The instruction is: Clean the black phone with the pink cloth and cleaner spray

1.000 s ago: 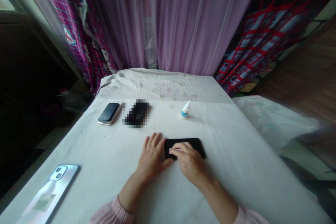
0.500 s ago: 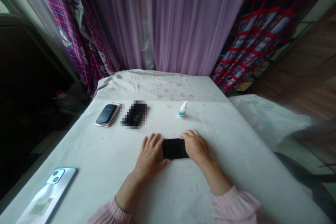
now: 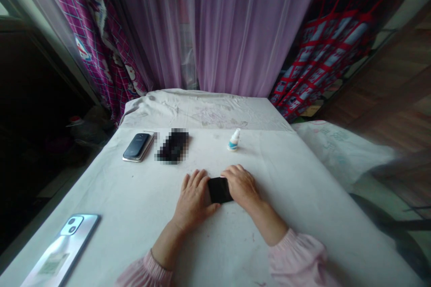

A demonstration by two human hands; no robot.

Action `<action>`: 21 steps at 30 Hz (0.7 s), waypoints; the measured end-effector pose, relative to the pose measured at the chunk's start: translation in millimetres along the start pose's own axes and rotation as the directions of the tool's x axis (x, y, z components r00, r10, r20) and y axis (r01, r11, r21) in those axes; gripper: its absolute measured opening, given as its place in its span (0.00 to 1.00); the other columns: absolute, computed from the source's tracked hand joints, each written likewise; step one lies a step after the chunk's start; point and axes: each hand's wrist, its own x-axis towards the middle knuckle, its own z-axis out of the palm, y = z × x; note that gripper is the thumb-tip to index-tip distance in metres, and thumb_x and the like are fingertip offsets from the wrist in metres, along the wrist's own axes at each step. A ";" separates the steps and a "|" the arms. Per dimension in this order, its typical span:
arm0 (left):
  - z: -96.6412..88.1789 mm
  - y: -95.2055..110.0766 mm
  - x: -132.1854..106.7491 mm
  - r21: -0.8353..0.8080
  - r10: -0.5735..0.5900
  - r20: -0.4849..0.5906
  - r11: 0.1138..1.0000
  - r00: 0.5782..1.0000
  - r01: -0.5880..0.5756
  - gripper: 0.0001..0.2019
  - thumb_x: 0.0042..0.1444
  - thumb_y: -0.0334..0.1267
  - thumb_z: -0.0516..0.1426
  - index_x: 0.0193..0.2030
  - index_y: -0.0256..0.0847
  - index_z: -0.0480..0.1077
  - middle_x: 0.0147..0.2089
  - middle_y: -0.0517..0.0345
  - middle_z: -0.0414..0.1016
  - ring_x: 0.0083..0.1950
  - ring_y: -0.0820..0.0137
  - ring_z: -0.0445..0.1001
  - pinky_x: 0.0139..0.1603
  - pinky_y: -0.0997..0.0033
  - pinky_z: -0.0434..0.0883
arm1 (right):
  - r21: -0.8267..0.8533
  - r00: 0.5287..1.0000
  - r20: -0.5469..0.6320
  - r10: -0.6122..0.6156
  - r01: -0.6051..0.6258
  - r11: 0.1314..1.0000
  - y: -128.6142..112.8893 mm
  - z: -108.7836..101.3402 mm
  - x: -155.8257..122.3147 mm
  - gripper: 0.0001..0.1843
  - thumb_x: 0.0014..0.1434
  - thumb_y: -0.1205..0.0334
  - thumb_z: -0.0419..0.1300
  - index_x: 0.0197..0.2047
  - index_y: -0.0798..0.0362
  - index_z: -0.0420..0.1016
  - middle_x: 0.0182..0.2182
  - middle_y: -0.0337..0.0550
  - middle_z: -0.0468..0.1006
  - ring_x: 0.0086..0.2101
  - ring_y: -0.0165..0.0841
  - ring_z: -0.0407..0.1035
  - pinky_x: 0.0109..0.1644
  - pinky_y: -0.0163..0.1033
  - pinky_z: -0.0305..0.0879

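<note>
A phone (image 3: 219, 189) with a dark screen lies sideways on the table, face up, between my hands. My left hand (image 3: 193, 195) grips its left end, fingers at the far side and thumb along the near edge. Curled over the right part of the phone is my right hand (image 3: 241, 186), its fingers bent and close together; the phone's right end is hidden beneath it. I cannot see whether anything lies under the right palm. Beyond the hands, a small white spray bottle (image 3: 233, 140) with a blue label stands upright.
A dark phone (image 3: 137, 145) rests on a light-coloured one at the left. Beside them lies a dark, pixelated object (image 3: 173, 145). A silvery blue phone (image 3: 60, 251) lies back up at the near left. White cloth (image 3: 303, 215) covers the table; purple curtains (image 3: 235, 31) hang behind.
My right hand has slid left along the phone and now covers more of its screen. The left hand and the phone's left end have stayed nearly still.
</note>
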 end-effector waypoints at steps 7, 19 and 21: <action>-1.0 0.7 0.1 0.007 -0.001 -0.007 1.000 1.000 0.001 0.35 0.47 0.49 0.65 0.60 0.36 0.63 0.67 0.39 0.61 0.69 0.47 0.54 0.67 0.39 0.50 | -0.057 0.976 -0.153 0.154 -0.164 0.985 63.4 3.4 -22.9 0.17 0.62 0.73 0.50 0.42 0.50 0.79 0.42 0.45 0.78 0.43 0.37 0.65 0.46 0.38 0.60; 8.6 -5.4 -3.2 0.051 -0.013 -0.138 0.998 0.990 0.020 0.34 0.48 0.60 0.62 0.54 0.39 0.65 0.64 0.38 0.64 0.67 0.46 0.59 0.65 0.39 0.54 | 0.362 0.928 -0.249 0.279 -0.178 0.915 18.6 5.7 -24.0 0.21 0.62 0.70 0.46 0.45 0.50 0.79 0.44 0.47 0.79 0.44 0.36 0.71 0.51 0.39 0.65; 10.5 -6.4 -3.3 0.062 -0.039 -0.182 0.997 0.983 0.051 0.35 0.45 0.65 0.61 0.51 0.39 0.66 0.62 0.36 0.66 0.66 0.44 0.60 0.64 0.37 0.55 | 0.393 0.881 -0.179 0.437 -0.344 0.853 33.0 0.0 -33.8 0.20 0.61 0.67 0.47 0.45 0.50 0.79 0.44 0.46 0.80 0.43 0.36 0.73 0.48 0.39 0.67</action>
